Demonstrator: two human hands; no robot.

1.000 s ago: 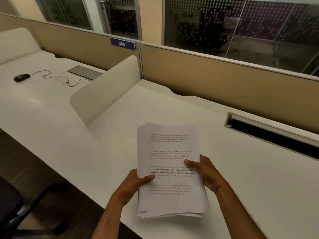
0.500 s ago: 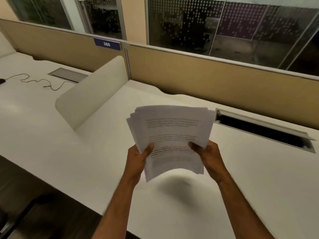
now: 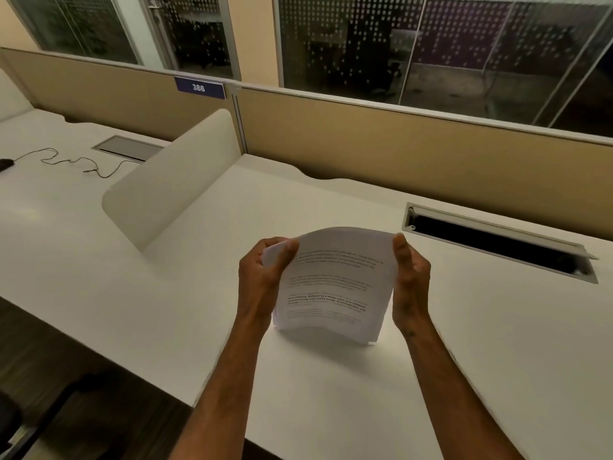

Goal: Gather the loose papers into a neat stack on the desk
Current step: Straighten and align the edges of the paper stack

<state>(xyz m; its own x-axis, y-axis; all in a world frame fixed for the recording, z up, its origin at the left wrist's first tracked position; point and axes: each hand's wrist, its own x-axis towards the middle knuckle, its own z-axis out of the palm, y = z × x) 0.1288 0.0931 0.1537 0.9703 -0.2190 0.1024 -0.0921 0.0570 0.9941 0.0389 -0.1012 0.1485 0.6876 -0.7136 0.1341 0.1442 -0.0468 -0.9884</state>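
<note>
Papers (image 3: 335, 287) stand nearly upright in the head view, a printed bundle held on edge over the white desk (image 3: 497, 343), with the bottom edge low against the desktop; whether that edge actually touches the surface cannot be told. The sheets bow outward toward the camera, the top edge arching between the two thumbs, and a few corners on the upper left fan out unevenly behind the front page. Several blocks of text run across the front sheet, one of them in bolder type, too blurred to read.

The left hand (image 3: 262, 277) is clamped on the bundle's left edge, thumb pressed onto the front page near the top corner, the other fingers hidden behind the sheets. The right hand (image 3: 411, 283) grips the right edge in the same way, thumb up beside the top right corner. Both forearms reach in from the bottom of the view.

Behind the papers and to the right, an open cable tray (image 3: 497, 247) is sunk into the desk, its lid raised. A curved white divider (image 3: 172, 180) separates this desk from the neighbouring one on the left, where a thin cable (image 3: 73, 161) trails across the surface. A tan partition (image 3: 398, 144) runs along the back, carrying a blue plate reading 386 (image 3: 199, 88), with glass panels (image 3: 431, 44) above it.
</note>
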